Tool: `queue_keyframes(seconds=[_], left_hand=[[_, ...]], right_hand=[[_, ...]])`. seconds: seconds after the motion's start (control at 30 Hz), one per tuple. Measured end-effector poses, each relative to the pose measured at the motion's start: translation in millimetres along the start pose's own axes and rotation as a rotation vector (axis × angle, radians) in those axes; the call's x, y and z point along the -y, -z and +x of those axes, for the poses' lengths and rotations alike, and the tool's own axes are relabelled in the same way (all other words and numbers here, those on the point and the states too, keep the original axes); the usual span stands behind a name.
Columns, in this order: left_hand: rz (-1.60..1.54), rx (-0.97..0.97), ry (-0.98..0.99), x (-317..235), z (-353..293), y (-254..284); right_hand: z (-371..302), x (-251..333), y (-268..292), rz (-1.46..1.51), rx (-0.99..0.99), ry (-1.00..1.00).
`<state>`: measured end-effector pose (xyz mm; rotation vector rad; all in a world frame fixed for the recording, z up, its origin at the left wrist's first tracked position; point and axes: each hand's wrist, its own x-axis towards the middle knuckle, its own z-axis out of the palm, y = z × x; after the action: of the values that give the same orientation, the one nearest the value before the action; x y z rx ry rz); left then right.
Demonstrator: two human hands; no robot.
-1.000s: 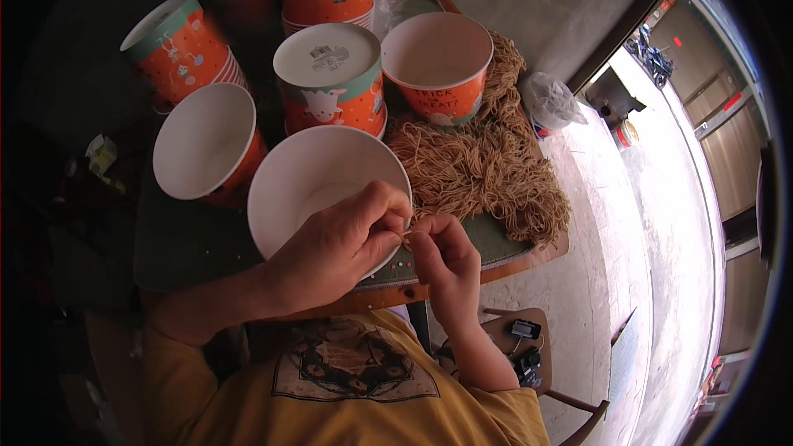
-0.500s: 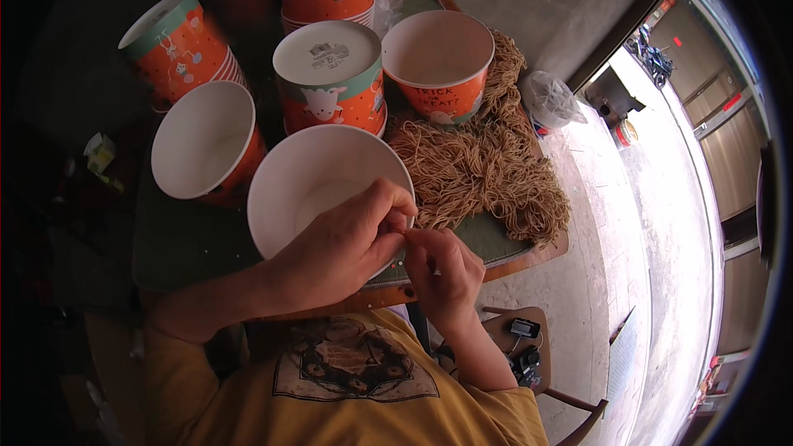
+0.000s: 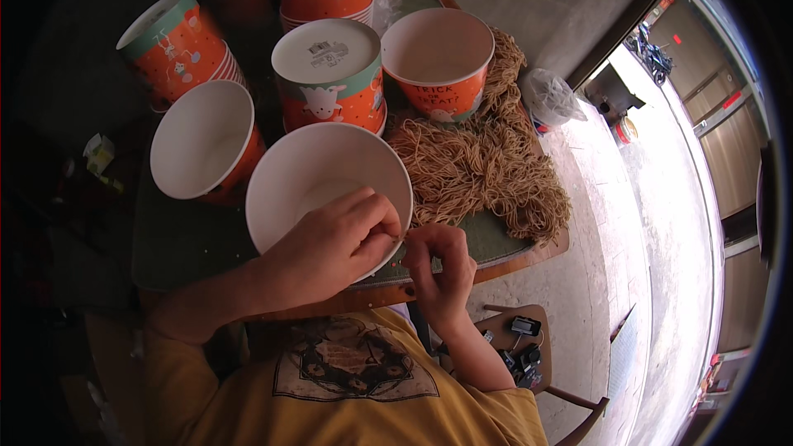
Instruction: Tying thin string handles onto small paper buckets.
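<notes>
An open paper bucket (image 3: 285,177), white inside, stands at the table's near edge. My left hand (image 3: 330,244) reaches across its mouth, fingers curled and thumb pressed against them at the right rim. Just outside that rim my right hand (image 3: 440,268) is closed in a pinch, its fingertips close to those of the left. Whatever lies between the fingertips is too small to make out. Beyond the right rim spreads a tangled heap of beige strands (image 3: 479,173), like string or dry noodles.
Other orange and green paper buckets surround it: an open one (image 3: 198,140) on the left, another (image 3: 438,45) behind the strands, and an upturned stack (image 3: 330,107) between. A clear plastic bag (image 3: 552,99) sits right of the table. Below right, a chair (image 3: 541,367) holds small black devices.
My left hand has shifted slightly left and its fingers have curled lower. My right hand has moved a little left, and the fingertips have drawn slightly apart. The buckets stay in place.
</notes>
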<state>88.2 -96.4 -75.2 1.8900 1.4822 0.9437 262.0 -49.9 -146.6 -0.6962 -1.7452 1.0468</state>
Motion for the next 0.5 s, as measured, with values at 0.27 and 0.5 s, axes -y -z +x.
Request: queue_keyframes(seconds=[0.27, 0.5], left_hand=[[-0.031, 0.008, 0.046, -3.3, 1.9, 1.7], [0.139, -0.045, -0.072, -1.9, 1.0, 1.4]], right_hand=[[3.0, 0.2, -4.9, -0.092, -0.011, 0.081], [2.4, -4.8, -5.7, -0.057, 0.051, -0.126]])
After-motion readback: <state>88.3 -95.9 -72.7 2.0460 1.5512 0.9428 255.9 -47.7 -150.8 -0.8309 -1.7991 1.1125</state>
